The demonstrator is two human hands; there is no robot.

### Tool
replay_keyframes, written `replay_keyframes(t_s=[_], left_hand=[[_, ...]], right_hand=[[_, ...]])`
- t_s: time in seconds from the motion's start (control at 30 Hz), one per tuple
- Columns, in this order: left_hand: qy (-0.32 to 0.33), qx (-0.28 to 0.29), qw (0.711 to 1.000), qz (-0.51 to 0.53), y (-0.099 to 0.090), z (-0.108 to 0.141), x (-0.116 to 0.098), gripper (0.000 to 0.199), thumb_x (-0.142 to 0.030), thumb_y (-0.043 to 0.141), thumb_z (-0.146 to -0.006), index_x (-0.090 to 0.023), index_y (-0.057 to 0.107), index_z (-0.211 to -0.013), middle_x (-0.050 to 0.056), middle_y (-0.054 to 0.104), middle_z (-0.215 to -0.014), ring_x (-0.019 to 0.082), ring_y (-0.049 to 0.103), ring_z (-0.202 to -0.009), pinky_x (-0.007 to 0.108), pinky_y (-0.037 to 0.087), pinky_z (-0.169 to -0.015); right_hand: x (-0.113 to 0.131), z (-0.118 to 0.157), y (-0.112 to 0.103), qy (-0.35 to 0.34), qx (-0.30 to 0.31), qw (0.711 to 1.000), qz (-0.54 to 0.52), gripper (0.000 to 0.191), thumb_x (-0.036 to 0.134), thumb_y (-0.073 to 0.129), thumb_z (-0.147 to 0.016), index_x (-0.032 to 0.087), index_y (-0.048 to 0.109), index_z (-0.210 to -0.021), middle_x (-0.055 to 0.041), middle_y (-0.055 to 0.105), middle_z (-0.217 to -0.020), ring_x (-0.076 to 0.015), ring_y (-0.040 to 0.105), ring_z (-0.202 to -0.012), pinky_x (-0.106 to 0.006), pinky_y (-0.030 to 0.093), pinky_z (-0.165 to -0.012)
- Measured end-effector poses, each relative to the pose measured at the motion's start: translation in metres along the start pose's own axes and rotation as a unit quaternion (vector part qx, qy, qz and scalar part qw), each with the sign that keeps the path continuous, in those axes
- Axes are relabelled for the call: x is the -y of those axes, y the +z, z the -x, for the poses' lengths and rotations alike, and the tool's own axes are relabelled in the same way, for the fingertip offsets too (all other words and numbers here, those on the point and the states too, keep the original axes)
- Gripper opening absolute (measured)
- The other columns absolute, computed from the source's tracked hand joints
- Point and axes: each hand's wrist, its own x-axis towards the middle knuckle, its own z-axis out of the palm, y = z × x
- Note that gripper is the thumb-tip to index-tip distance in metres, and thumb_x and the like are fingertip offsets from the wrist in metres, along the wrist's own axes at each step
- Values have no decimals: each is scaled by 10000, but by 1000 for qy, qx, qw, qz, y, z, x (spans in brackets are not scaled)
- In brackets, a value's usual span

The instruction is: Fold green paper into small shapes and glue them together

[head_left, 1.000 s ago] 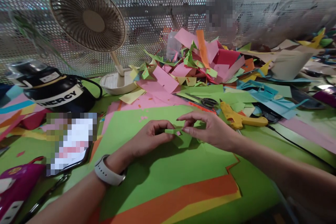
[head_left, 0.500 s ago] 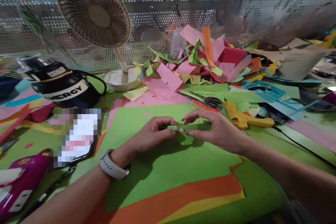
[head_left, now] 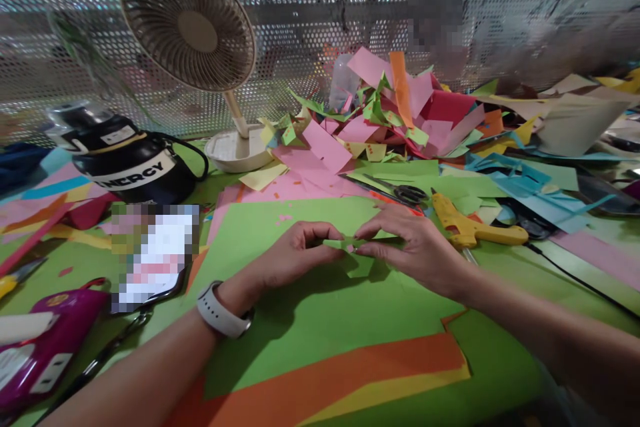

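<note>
1. We had our left hand point(head_left: 295, 255) above the large green sheet point(head_left: 280, 340), thumb and index finger closed on the edge of a small green paper piece point(head_left: 360, 268).
2. Our right hand point(head_left: 425, 257) curved in from the other side, its thumb tip beside a tiny pink bit point(head_left: 351, 249) at the green paper piece; we could not tell whether its fingers were gripping either one.
3. The green paper piece sat between our hands, angled.
4. We wore a pale watch point(head_left: 223, 312) on the left wrist.
5. Orange paper point(head_left: 380, 360) and yellow paper point(head_left: 400, 392) showed along the large green sheet's near edge.
6. Beyond our right hand lay a yellow glue gun point(head_left: 465, 225) and dark scissors point(head_left: 413, 193), near a heap of coloured scraps point(head_left: 327, 147).
7. To our left we had a phone point(head_left: 160, 257), a black bottle point(head_left: 135, 170) and a fan point(head_left: 197, 30) farther back.
</note>
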Motion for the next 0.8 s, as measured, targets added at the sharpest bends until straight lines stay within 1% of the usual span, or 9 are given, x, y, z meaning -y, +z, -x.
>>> replay_keyframes(t_s=[0.2, 0.33, 0.47, 0.57, 0.67, 0.8], left_hand=[[1, 4, 1000, 5, 0, 1, 0, 93, -247, 674, -712, -175, 647, -762, -27, 588, -667, 94, 484, -588, 201, 364, -517], [-5, 7, 1000, 11, -1, 1, 0, 98, -246, 679, -714, -176, 640, -771, -34, 586, -666, 92, 485, -587, 205, 363, -525], [-1, 2, 1000, 6, -1, 0, 1, 112, -256, 676, -712, -169, 635, -770, -26, 597, -684, 100, 494, -603, 214, 368, -543], [10, 2, 1000, 5, -1, 0, 1, 123, -264, 675, -712, -164, 639, -773, -14, 613, -713, 109, 509, -635, 221, 381, -569], [4, -5, 1000, 7, 0, 0, 2, 147, -287, 679, -713, -162, 635, -776, -18, 606, -703, 108, 506, -619, 223, 378, -567], [-3, -10, 1000, 2, 2, 0, 1, 164, -310, 677, -717, -164, 630, -774, -20, 599, -697, 114, 509, -617, 225, 373, -561]], right_hand=[[0, -1, 1, -7, -1, 1000, -3, 128, 305, 644, -866, 184, 684, -878, -28, 672, -793, -161, 605, -770, -304, 447, -712], [-1, -1, 1, -7, -1, 1000, -6, 113, 300, 646, -865, 195, 686, -869, -21, 680, -795, -161, 610, -772, -307, 453, -727], [-1, -2, -1, 8, 2, 1000, -17, 102, 269, 632, -873, 188, 693, -873, -25, 690, -812, -156, 620, -787, -288, 458, -737], [-1, -2, -2, -7, -14, 1000, -2, 87, 237, 627, -873, 178, 691, -863, -31, 690, -808, -157, 615, -791, -294, 452, -759], [-1, -1, 0, -27, -33, 999, 18, 64, 212, 631, -866, 177, 685, -865, -35, 691, -815, -164, 609, -808, -310, 446, -781], [0, -1, 3, -16, -46, 999, 15, 65, 206, 645, -853, 163, 669, -895, -46, 686, -841, -172, 606, -832, -307, 456, -767]])
